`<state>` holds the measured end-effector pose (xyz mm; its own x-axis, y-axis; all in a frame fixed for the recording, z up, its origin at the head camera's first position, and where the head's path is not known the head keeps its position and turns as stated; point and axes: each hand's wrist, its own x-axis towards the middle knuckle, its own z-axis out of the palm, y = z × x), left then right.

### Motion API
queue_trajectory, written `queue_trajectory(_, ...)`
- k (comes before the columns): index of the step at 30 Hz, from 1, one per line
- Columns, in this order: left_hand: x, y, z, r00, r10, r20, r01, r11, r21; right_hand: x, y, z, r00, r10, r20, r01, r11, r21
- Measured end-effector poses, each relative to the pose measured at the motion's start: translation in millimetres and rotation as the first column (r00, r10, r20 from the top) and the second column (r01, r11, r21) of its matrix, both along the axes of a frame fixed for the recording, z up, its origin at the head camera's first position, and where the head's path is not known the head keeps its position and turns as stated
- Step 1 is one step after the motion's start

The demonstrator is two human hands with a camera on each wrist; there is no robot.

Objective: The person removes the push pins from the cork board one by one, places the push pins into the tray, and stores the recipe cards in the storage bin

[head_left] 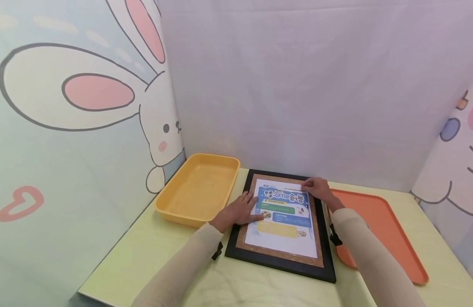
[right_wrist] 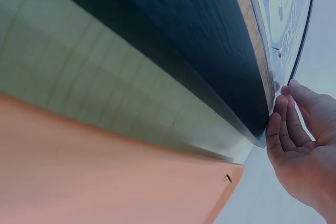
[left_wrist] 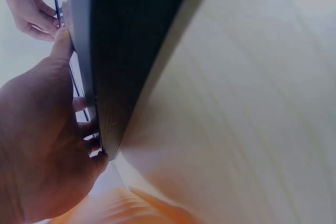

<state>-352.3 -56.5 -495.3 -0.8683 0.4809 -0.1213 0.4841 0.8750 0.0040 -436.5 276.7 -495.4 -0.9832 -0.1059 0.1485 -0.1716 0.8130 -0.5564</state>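
Observation:
A printed poster with blue, green and yellow blocks lies on a cork board in a black frame. My left hand rests spread on the poster's left side, its thumb across the print; in the left wrist view this hand reaches over the frame's edge. At the upper right corner of the poster, my right hand pinches a small thing between thumb and fingertips. The right wrist view shows that hand with curled fingers close to the cork edge; what it pinches is mostly hidden, so I cannot tell its kind.
On the left stands a deep yellow tray, near the frame's left side. A flat orange tray lies to the right, partly under my right forearm in the head view. A pale cloth wall rises behind the table.

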Motion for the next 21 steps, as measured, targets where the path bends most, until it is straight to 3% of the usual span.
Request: queue_trajectory(21,2.0,-1,-1.6,1.0,-0.002,-0.016,0.002,1.0,0.013,13.9,16,10.0,0.999,-0.03,-0.01,0.031,0.999,0.012)
